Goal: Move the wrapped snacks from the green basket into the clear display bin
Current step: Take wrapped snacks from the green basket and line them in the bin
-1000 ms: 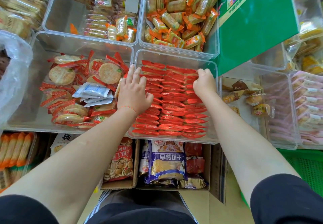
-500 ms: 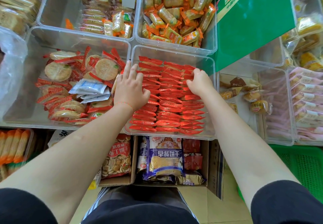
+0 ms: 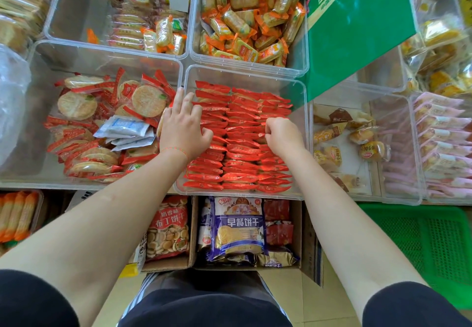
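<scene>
1. Comparing with a second ago, I see my right hand [image 3: 283, 135] has come back from the far right corner of the bin [image 3: 245, 72] to the middle of the right-hand column of snacks [image 3: 242, 153]; it sits nearer me now.
2. Its fingers are curled under, knuckles up, and they seem to pinch the top edge of a red pack, though the tips are hidden and I cannot tell which pack.
3. My left hand [image 3: 182, 128] has barely shifted. It lies at the bin's left wall, fingers straight and a little spread, pressing the left column flat, thumb out toward the middle column.
4. The snacks stand on edge in three tight columns and fill most of the bin floor; only a strip along the far wall is bare.
5. The basket [image 3: 421, 245] is at lower right, below the shelf, and the part I can see holds no packs.
6. I judge from this that the moving is largely done and I am now tidying rows: the left hand steadies while the right one straightens.
7. The risk is that tugging one pack tips its neighbours.
</scene>
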Available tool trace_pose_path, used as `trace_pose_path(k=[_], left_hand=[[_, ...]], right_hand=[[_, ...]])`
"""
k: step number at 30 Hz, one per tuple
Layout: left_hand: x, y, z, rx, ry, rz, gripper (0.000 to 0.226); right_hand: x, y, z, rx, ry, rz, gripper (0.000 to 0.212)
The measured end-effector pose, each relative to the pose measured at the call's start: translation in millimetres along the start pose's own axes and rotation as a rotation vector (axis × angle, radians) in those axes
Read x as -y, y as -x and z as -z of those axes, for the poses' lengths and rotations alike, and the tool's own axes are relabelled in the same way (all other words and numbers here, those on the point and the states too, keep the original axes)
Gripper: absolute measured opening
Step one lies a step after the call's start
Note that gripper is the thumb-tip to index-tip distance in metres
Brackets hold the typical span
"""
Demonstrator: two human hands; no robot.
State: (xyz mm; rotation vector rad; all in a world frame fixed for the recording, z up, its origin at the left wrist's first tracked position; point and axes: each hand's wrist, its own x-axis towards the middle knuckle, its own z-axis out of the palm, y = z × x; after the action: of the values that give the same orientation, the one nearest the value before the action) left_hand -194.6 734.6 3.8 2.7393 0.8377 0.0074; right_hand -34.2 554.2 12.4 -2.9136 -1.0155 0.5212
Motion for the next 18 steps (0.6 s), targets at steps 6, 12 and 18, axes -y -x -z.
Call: trace_pose_path(k=[6,12,18], left_hand=[[1,0,-2,-0.001,-0.006,-0.002,0.047],[1,0,-1,0.007,-0.008,0.0,0.047],[0,0,0,0.007,-0.005,0.0,0.047]], right_hand=[[-7,4,2,0.089,-0.06,0.007,0.027],[-23,19,11,0.173,-0.01,0.024,0.018],[-15,27,-3,0.081,-0.033,0.035,0.013]])
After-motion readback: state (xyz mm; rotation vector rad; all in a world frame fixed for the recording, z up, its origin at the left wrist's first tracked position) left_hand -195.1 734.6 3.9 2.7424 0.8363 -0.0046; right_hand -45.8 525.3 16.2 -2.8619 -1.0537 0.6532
